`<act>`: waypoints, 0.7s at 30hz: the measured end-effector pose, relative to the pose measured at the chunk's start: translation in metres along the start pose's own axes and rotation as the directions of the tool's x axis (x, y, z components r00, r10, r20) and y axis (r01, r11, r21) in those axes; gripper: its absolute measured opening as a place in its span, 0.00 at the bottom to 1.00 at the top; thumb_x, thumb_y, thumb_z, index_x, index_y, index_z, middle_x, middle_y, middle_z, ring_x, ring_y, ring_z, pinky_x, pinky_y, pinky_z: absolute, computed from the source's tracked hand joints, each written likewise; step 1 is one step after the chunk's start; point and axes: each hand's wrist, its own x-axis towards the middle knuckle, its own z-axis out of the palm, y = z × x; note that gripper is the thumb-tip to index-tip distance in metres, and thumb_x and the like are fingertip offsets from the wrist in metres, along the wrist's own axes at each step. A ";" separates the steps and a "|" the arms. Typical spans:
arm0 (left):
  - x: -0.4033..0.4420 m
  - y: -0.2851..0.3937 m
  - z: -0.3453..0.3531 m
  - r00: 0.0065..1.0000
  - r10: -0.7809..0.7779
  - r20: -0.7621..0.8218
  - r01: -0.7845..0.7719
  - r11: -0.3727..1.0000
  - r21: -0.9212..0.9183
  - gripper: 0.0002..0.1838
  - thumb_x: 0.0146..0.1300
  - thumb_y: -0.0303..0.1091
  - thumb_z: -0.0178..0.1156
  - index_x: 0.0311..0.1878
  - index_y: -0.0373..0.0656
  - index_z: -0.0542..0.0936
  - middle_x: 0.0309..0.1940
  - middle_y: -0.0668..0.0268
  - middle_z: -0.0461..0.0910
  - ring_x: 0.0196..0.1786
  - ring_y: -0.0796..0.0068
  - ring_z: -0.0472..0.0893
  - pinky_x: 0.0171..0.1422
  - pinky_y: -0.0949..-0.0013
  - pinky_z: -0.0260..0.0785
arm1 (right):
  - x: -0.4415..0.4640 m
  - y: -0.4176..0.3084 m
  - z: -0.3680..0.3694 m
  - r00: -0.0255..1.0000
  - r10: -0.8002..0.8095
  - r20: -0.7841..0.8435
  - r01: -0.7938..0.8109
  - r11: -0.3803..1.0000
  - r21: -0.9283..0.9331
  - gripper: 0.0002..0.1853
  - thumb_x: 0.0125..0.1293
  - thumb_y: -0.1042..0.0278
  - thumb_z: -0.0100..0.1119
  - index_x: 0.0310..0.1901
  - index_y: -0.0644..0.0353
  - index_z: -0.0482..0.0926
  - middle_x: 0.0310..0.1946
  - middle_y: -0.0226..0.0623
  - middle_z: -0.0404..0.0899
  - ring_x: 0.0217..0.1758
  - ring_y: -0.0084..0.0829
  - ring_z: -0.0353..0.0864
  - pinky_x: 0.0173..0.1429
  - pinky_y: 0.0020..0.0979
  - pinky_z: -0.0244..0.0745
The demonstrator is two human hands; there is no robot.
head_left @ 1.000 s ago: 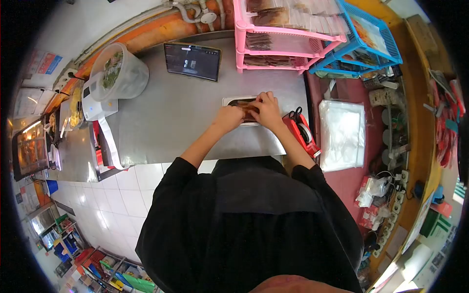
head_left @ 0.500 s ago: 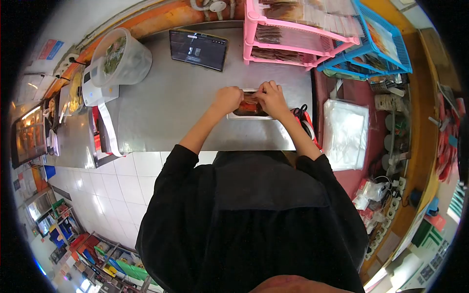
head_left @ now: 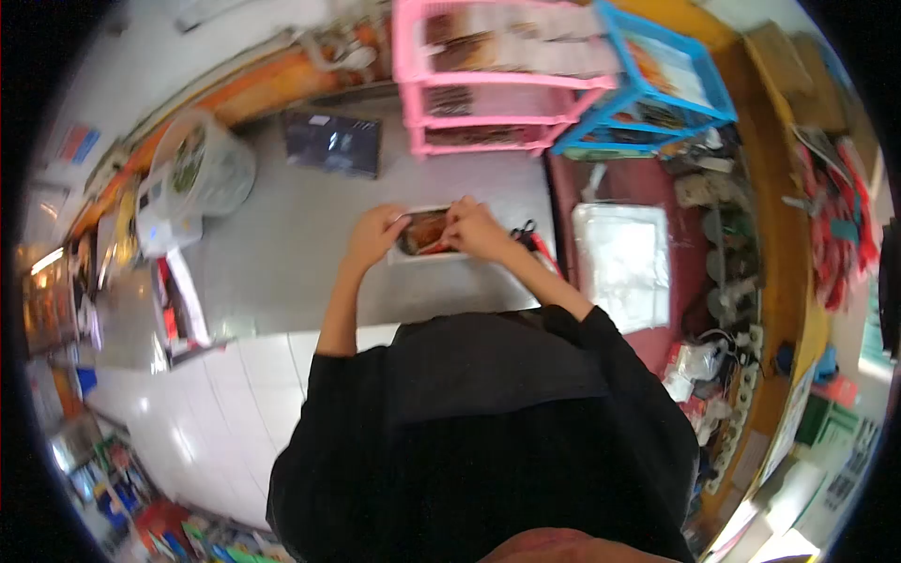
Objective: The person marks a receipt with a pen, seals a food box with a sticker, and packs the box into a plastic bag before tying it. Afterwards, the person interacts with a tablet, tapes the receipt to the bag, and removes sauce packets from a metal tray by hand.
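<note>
A shallow rectangular tray [head_left: 450, 256] with a pale rim lies on the steel counter, a brown and reddish packet-like item [head_left: 425, 232] inside it. At the tray's left end is my left hand [head_left: 375, 236], thumb and fingers closed together near the rim. My right hand [head_left: 474, 230] reaches over the right end, fingertips pinched above the contents. A bit of red shows just below those fingertips. Blur and the fingers themselves hide what either hand grips. Black-handled scissors [head_left: 524, 231] rest right of the tray, beside a red object [head_left: 546, 253].
Behind stand a pink tiered rack [head_left: 413, 70] of flat packets and a blue basket rack [head_left: 648, 98]. A dark tablet [head_left: 333, 143] lies back left, near a clear tub [head_left: 230, 178] and a white label printer [head_left: 169, 230]. Clear plastic bags [head_left: 622, 263] lie right.
The camera view has shifted, so the scene sits further left and lower. My hands have spread slightly apart, uncovering more of the item in the tray.
</note>
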 end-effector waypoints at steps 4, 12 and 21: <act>-0.022 0.003 -0.015 0.986 -0.166 -0.028 0.168 0.984 0.057 0.16 0.57 0.34 0.60 0.48 0.40 0.76 0.16 0.69 0.67 0.20 0.81 0.64 0.25 0.73 0.58 | -0.015 0.004 -0.002 0.999 0.028 -0.026 -0.027 0.999 0.019 0.03 0.46 0.64 0.64 0.24 0.50 0.81 0.31 0.28 0.68 0.40 0.33 0.67 0.39 0.37 0.62; -0.046 0.014 -0.027 0.965 -0.254 -0.068 0.259 0.964 0.064 0.19 0.56 0.33 0.61 0.51 0.39 0.75 0.15 0.71 0.65 0.19 0.82 0.63 0.24 0.74 0.57 | -0.003 -0.004 -0.119 1.000 0.019 -0.016 -0.017 0.993 0.120 0.04 0.48 0.66 0.62 0.23 0.56 0.80 0.34 0.37 0.71 0.42 0.36 0.70 0.43 0.37 0.66; -0.081 0.006 -0.035 0.888 -0.418 -0.192 0.440 0.894 0.088 0.20 0.56 0.34 0.61 0.52 0.41 0.75 0.17 0.68 0.67 0.21 0.78 0.66 0.27 0.72 0.61 | 0.034 0.066 -0.411 0.890 0.032 -0.455 -0.244 0.876 -0.416 0.08 0.55 0.66 0.60 0.35 0.58 0.82 0.31 0.41 0.77 0.34 0.42 0.77 0.41 0.35 0.72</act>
